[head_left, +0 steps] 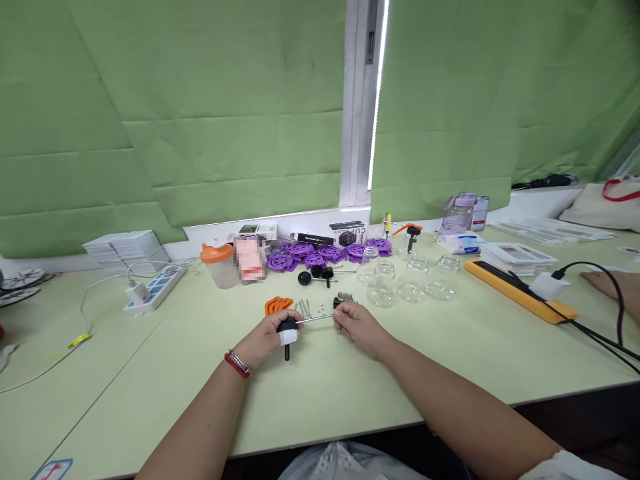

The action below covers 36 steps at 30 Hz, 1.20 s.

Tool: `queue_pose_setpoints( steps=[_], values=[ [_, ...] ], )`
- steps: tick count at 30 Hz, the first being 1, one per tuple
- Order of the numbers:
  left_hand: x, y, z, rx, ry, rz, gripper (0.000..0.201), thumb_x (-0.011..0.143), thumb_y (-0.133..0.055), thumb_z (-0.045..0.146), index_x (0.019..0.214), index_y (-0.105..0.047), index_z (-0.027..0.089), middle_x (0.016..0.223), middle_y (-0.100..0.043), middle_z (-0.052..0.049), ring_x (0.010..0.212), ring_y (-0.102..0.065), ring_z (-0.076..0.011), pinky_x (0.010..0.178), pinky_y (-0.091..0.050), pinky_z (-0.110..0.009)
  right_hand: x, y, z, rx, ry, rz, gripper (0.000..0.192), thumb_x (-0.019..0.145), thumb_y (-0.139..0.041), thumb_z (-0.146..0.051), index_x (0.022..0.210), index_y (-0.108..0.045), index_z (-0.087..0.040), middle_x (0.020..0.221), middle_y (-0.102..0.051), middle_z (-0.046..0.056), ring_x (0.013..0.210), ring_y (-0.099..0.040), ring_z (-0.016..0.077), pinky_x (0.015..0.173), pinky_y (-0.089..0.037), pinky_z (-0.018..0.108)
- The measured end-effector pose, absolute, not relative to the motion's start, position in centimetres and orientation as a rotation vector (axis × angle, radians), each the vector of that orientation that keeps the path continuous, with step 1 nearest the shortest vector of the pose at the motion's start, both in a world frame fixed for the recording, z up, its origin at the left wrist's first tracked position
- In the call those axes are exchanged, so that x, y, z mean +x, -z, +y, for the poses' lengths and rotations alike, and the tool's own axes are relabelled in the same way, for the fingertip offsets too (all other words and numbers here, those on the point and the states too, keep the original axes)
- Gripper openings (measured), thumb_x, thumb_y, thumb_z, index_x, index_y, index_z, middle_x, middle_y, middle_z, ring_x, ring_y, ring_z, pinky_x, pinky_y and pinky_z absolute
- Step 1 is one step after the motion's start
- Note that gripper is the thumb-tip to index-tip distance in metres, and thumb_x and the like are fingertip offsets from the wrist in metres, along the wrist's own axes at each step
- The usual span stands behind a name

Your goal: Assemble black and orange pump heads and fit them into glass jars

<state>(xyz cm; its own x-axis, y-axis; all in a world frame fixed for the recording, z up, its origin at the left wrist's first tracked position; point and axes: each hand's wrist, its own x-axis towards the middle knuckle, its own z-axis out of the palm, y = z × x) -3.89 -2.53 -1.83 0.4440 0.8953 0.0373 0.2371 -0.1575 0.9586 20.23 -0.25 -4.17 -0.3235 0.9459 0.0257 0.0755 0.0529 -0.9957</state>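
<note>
My left hand (270,339) is closed around a round black part (287,325) with a black stub pointing down toward me. A thin metal rod (315,319) runs from this part to the right, just above the table. Fingers of my right hand (364,328) pinch the rod's far end; whether a small piece is also between them is hidden. Just beyond my right fingers lie small black parts (337,303) and metal springs (345,295). Orange levers (278,305) and thin metal pins (304,309) lie beyond my left hand.
Several clear glass jars (411,288) stand at right of centre. Purple plastic pieces (302,251) are piled behind black round-headed parts (316,272). An orange-lidded cup (218,267) stands left, a white power strip (155,290) farther left, an orange power strip (520,291) right.
</note>
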Motion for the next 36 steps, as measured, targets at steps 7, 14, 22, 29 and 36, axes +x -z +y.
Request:
queue_pose_setpoints(
  steps=[7, 14, 22, 29, 36],
  values=[
    [-4.03, 1.99, -2.46, 1.66, -0.814, 0.997, 0.034, 0.074, -0.066, 0.034, 0.104, -0.058, 0.02, 0.099, -0.059, -0.006, 0.091, -0.054, -0.0206, 0.084, -0.042, -0.036, 20.34, 4.12, -0.3, -1.036, -1.355, -1.522, 0.028, 0.079, -0.058, -0.047, 0.083, -0.052, -0.019, 0.066, -0.056, -0.001, 0.048, -0.037, 0.0078, 0.046, -0.026, 0.023],
    [-3.86, 1.77, -2.6, 1.643, -0.802, 0.991, 0.032, 0.074, -0.066, 0.032, 0.103, -0.059, 0.02, 0.097, -0.059, -0.006, 0.089, -0.054, -0.02, 0.083, -0.043, -0.036, 20.4, 4.16, -0.32, -1.05, -1.349, -1.545, 0.026, 0.079, -0.057, -0.043, 0.073, -0.049, -0.019, 0.062, -0.052, -0.003, 0.046, -0.034, 0.007, 0.045, -0.024, 0.023],
    [-3.98, 2.05, -2.43, 1.675, -0.801, 1.016, 0.035, 0.074, -0.065, 0.035, 0.105, -0.058, 0.02, 0.098, -0.059, -0.007, 0.089, -0.054, -0.0208, 0.082, -0.043, -0.036, 20.54, 4.3, -0.21, -1.056, -1.349, -1.541, 0.028, 0.081, -0.056, -0.047, 0.077, -0.053, -0.019, 0.065, -0.054, -0.001, 0.048, -0.035, 0.008, 0.046, -0.025, 0.023],
    [-3.68, 1.82, -2.62, 1.674, -0.771, 0.997, 0.033, 0.074, -0.066, 0.035, 0.102, -0.059, 0.019, 0.092, -0.058, -0.004, 0.082, -0.052, -0.0177, 0.078, -0.042, -0.032, 20.47, 4.59, -0.03, -1.045, -1.269, -1.584, 0.017, 0.075, -0.06, -0.035, 0.077, -0.055, -0.019, 0.062, -0.053, -0.002, 0.052, -0.039, 0.0098, 0.05, -0.028, 0.024],
    [-3.54, 1.94, -2.67, 1.668, -0.796, 0.966, 0.03, 0.076, -0.066, 0.032, 0.102, -0.058, 0.019, 0.093, -0.057, -0.004, 0.084, -0.051, -0.0173, 0.078, -0.042, -0.031, 20.55, 4.92, 0.3, -1.125, -1.218, -1.606, 0.014, 0.077, -0.054, -0.031, 0.071, -0.055, -0.018, 0.061, -0.054, -0.001, 0.051, -0.037, 0.01, 0.051, -0.027, 0.024]
  ],
)
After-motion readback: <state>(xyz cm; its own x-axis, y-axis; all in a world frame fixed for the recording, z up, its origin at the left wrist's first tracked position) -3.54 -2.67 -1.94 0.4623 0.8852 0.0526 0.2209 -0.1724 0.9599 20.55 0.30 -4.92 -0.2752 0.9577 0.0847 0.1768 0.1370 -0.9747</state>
